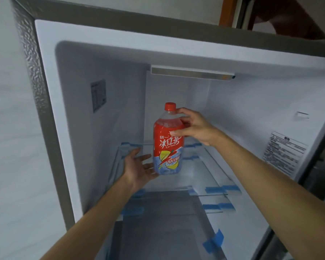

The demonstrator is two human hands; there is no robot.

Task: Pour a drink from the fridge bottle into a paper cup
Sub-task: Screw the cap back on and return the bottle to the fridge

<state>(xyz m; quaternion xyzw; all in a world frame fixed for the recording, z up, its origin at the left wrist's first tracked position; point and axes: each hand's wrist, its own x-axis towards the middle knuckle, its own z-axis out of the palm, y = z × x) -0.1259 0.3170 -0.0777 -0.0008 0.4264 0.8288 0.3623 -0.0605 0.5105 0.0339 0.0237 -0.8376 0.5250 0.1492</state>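
Here, inside the open fridge (251, 109), the step in hand is, by my judgement, taking the bottle out. The bottle (168, 139) stands upright between my two hands, above the glass shelf (210, 166). Whether its base rests on the shelf or is lifted I cannot tell.

My right hand (195, 126) grips the bottle's shoulder from the right, its fingers (178, 132) curled round the clear plastic just below the red cap (170, 106). My left hand (139, 166) lies released at the bottle's lower left, fingers (144, 157) straight, palm turned toward the base and touching or nearly touching it.

To do this well, the left palm should slide under the base and bear the weight. A grip at the narrow shoulder alone may slip, for the drink reaches nearly to that shoulder. The bottle should stay upright and come straight toward me. The cap is on, so a spill looks unlikely.

Around the fingers:
- The shelf's front edge lies below the left fingers and nearer me, and the base must pass over it.
- A light bar (191, 73) hangs well above the right fingers.
- Blue tape (221, 189) marks the shelf edge, below and right of the right fingers.

The paper cup is not in view.
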